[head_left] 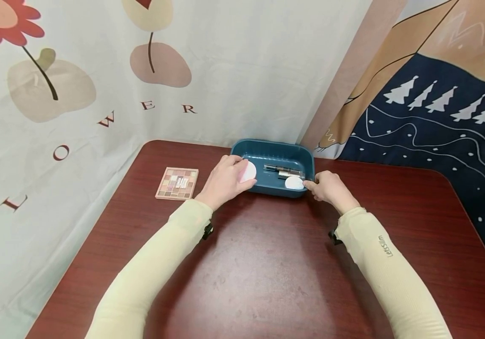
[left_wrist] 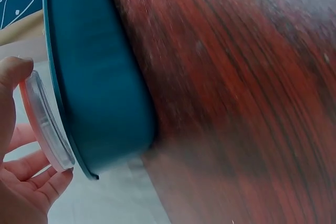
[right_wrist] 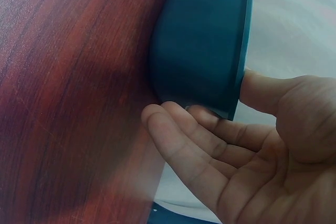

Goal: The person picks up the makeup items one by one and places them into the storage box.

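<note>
My left hand (head_left: 225, 178) grips a round compact (head_left: 248, 172) by its edge, over the left end of a blue plastic bin (head_left: 271, 190). In the left wrist view the compact (left_wrist: 46, 121) shows a pink side and a clear rim, tilted close beside the bin's lip. At the bin's right end, my right hand (head_left: 329, 187) holds the wall, thumb at the rim and fingers (right_wrist: 173, 135) against the outside. Inside lie a white round item (head_left: 294, 183) near the right thumb and several slim cosmetic tubes (head_left: 282, 169).
An eyeshadow palette (head_left: 177, 183) lies flat on the dark red wooden table (head_left: 242, 263), left of the bin. Behind the table's back edge hang a pale flowered curtain (head_left: 242, 70) and a navy patterned cloth (head_left: 429, 122).
</note>
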The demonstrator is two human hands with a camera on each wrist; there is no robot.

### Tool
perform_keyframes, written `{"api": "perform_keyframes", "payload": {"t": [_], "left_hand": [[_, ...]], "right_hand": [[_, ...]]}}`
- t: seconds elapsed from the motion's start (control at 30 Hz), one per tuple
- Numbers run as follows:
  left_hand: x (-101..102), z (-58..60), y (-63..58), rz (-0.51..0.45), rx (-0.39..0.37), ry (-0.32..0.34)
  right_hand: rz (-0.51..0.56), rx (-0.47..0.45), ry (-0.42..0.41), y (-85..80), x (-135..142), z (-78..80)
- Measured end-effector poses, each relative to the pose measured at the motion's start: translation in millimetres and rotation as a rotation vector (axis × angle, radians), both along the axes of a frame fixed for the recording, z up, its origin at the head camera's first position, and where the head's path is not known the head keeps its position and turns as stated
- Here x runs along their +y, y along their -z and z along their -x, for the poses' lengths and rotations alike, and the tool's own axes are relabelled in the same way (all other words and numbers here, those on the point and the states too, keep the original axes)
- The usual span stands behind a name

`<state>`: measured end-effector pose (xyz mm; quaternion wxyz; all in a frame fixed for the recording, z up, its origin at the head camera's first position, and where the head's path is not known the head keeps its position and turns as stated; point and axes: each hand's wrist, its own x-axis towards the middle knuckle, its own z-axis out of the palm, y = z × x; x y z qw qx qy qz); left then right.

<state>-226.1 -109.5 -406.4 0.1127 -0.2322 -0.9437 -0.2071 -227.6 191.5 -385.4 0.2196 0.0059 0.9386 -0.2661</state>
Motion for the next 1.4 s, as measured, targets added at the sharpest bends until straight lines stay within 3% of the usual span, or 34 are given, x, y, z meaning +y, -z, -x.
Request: {"api": "perform_keyframes", "payload": {"t": [0.33,0.67,1.1,1.4], "left_hand": [[18,3.1,3.7,0.0,0.0,0.027],[32,6.5,8.1,-0.055,-0.102,-0.026],[47,11.8,8.3,-0.094,-0.148,-0.036],[57,15.5,9.3,-0.058,-0.159,-0.022]], "right_hand": [[0.008,-0.009,0.01,-0.6,0,-1.0],[0.017,-0.015,0.014,0.4,-1,-1.3],[0.017,-0.019,0.014,-0.4,-1,-1.1],[0.016,-0.013,0.017,1.2,0,0.0]]}}
